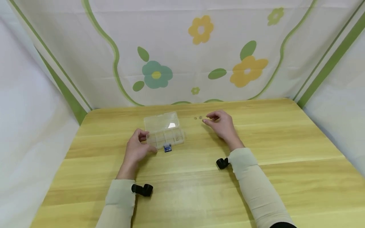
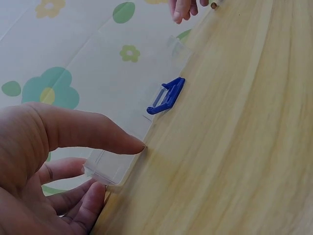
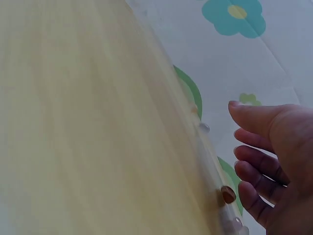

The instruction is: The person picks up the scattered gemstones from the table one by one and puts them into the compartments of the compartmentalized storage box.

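Observation:
A clear plastic compartment box (image 1: 161, 142) lies on the table with its lid (image 1: 158, 123) raised at the back and a blue latch (image 1: 167, 148) at its front. My left hand (image 1: 137, 148) grips the box's left end, thumb along the front edge and other fingers round the side. Something small and round (image 1: 177, 138) shows in a right-hand compartment. To the right of the box, my right hand (image 1: 221, 125) hovers beside small stones (image 1: 200, 117), thumb apart from the fingers and holding nothing. A brown stone (image 3: 228, 195) and a pale translucent one (image 3: 204, 127) appear in the right wrist view.
The wood-grain table (image 1: 185, 190) runs back to a white flowered cloth (image 1: 176, 47). More white cloth hangs at both sides. Black wrist-mounted cameras (image 1: 222, 163) stick out from both sleeves, above the table.

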A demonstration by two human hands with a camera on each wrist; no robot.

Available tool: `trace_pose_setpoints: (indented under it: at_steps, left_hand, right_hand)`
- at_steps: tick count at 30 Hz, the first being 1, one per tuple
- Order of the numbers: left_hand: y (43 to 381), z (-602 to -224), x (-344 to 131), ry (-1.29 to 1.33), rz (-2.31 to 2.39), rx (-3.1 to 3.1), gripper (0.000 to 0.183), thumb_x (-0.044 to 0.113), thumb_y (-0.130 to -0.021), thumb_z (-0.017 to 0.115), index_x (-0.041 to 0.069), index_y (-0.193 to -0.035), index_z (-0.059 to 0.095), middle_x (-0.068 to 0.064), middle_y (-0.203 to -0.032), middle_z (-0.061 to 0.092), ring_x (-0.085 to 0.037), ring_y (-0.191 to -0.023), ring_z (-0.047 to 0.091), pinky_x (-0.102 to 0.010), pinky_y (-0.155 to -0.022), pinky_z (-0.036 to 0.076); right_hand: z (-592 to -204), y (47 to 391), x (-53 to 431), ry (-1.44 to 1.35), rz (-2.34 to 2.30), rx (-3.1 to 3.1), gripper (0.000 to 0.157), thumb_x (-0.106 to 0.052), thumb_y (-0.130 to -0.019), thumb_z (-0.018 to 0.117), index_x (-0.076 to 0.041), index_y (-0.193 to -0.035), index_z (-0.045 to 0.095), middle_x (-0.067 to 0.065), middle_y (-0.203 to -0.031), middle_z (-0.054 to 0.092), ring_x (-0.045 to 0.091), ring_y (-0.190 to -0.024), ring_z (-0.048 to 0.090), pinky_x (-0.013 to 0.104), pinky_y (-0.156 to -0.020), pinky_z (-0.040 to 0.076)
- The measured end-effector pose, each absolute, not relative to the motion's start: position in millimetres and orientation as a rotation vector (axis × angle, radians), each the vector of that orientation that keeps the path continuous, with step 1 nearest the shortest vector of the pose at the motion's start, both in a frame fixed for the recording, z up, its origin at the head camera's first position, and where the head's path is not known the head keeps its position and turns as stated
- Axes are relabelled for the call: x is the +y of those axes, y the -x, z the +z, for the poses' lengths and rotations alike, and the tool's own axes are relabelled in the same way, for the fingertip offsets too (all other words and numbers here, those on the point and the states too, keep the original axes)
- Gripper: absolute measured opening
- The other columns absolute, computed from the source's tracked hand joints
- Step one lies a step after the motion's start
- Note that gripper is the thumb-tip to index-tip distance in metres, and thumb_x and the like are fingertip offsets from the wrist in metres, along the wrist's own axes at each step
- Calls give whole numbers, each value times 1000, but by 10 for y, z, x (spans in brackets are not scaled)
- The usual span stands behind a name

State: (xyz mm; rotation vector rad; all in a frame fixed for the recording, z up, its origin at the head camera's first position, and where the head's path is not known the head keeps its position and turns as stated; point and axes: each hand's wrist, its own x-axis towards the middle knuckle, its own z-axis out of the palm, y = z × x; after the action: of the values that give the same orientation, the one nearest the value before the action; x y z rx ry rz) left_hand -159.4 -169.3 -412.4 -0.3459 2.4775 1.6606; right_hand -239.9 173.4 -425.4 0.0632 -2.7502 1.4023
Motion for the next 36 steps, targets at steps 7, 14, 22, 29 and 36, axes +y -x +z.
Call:
trace_pose_setpoints:
  at_steps: [7,14,22,29,36]
  left_hand:
    - [1572,-4134,-1730,343,1664,2485,76,-7,-73,83,5,-141,53,-18,-147,54,-39,-130,58,-51,-111,50]
    - [1561,-4119,-1746,353,1653,2491,77,-7,-72,85,6,-141,54,-17,-147,55,-37,-126,59,-48,-108,52]
    - [1565,-4101,-1723,336,1652,2477,76,-6,-74,85,6,-142,53,-18,-149,54,-38,-129,58,-51,-112,50]
    - [1559,-4078,-1708,346,1670,2464,76,-9,-73,84,6,-141,54,-17,-147,55,-38,-124,62,-47,-108,53]
    - [1569,-4055,-1692,323,1642,2475,77,-8,-72,84,6,-141,53,-18,-145,56,-37,-122,63,-45,-105,55]
  right_hand:
    - [-4274,2450,1569,-102,1368,-2776,33,-30,-98,79,-9,-124,75,13,-129,66,33,-121,61,51,-105,54]
    - [-4262,2529,1442,-143,1298,-2846,34,-20,-96,79,-7,-127,72,15,-129,67,33,-119,62,49,-107,53]
    - [-4243,2570,1403,-88,1273,-2871,36,-20,-98,77,-7,-130,71,14,-129,66,34,-121,60,51,-108,51]
    - [-4265,2555,1385,-76,1209,-2845,27,-19,-99,75,-9,-124,75,13,-126,67,34,-117,60,51,-104,52]
    - [-4270,2507,1420,-44,1200,-2787,20,-15,-100,71,-9,-117,79,14,-121,71,35,-113,63,51,-101,53]
